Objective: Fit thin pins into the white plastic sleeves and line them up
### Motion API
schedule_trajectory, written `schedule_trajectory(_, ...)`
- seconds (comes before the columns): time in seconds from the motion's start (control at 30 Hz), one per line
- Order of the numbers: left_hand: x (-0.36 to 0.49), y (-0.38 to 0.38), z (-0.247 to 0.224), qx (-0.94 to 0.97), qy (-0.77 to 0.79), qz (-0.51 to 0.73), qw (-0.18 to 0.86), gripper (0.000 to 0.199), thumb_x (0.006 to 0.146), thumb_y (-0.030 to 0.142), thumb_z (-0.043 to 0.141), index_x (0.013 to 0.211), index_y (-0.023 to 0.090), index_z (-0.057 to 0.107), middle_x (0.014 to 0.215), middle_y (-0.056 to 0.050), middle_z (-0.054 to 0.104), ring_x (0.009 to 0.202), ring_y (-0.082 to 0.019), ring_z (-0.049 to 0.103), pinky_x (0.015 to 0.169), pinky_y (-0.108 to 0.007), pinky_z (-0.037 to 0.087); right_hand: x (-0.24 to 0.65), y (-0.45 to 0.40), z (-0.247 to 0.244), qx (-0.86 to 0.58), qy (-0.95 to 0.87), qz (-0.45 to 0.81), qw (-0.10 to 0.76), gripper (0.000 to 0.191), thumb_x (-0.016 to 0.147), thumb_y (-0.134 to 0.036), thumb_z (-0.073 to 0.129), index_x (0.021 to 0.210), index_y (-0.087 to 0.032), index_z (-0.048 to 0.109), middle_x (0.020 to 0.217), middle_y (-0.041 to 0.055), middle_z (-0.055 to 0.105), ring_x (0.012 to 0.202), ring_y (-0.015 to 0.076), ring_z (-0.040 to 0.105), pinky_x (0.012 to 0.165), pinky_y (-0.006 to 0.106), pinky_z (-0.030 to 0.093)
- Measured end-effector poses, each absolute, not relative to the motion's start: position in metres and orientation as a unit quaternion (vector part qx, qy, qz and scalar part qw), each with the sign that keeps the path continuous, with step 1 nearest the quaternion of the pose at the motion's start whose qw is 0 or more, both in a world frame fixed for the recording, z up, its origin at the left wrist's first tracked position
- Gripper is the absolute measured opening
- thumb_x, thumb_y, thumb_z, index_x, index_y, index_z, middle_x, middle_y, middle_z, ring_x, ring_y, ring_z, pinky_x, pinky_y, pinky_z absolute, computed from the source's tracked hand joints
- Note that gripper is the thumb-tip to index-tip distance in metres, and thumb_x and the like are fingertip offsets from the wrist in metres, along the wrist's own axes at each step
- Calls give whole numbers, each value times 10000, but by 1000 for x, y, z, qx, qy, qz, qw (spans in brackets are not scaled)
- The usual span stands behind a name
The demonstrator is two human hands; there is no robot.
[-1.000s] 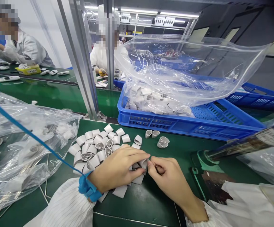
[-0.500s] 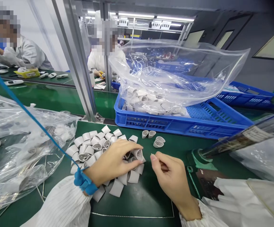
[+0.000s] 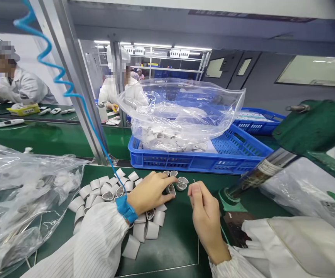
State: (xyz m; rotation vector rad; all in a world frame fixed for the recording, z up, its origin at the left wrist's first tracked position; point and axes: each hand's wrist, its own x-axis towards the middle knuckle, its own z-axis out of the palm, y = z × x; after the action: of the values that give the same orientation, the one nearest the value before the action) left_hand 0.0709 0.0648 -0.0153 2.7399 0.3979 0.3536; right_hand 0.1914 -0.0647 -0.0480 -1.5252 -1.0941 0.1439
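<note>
My left hand [image 3: 151, 193], with a blue wrist strap [image 3: 126, 209], is closed with thumb and forefinger around a short white plastic sleeve [image 3: 171, 189] whose open end faces right. Just beyond it several similar sleeves [image 3: 181, 187] stand on the green mat with their openings up. Beneath and left of this hand spreads a pile of white sleeves [image 3: 107, 189]. My right hand [image 3: 203, 210] is closed in a pinch to the right of the standing sleeves. A tiny thin tip shows above its fingers; what it belongs to is hidden.
A blue crate [image 3: 185, 164] holds a clear bag [image 3: 181, 112] of white parts at the back. Another clear bag [image 3: 25, 200] lies at left. A green press-like stand [image 3: 309, 127] rises at right. A metal post [image 3: 71, 77] and coiled blue cord [image 3: 51, 69] cross the left. Co-workers sit beyond.
My left hand has carried the sleeve away from me, close to the standing sleeves. My right hand stays pinched and has turned more upright. The camera view has tilted up.
</note>
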Motion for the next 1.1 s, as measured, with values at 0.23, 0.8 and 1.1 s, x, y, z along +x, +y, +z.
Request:
schedule_trajectory(0.23,72,69,-21,973,122,121,153,81,926,261,648,909,189,682,933,-41,691,965,-246,611,841,-368,468,191,-63,-44,-651,-478,50,588,427,1051,-415,360,695,-190,429,553,-67,269,459,84,259,448,226,200)
schedule_trajectory(0.8,74,75,-17,970,146,150,127,108,919,188,624,1005,203,688,1070,-62,586,1003,-242,533,883,-389,498,191,-59,-37,-655,-498,58,565,449,1025,-432,373,648,-192,419,518,-71,244,429,79,243,429,230,187)
schedule_trajectory(1.1,54,74,-15,943,295,128,90,182,875,283,652,1013,167,683,952,-105,682,981,-324,582,826,-451,491,194,-52,-49,-691,-524,126,481,449,1022,-477,362,696,-192,480,525,-55,340,455,99,306,462,232,203)
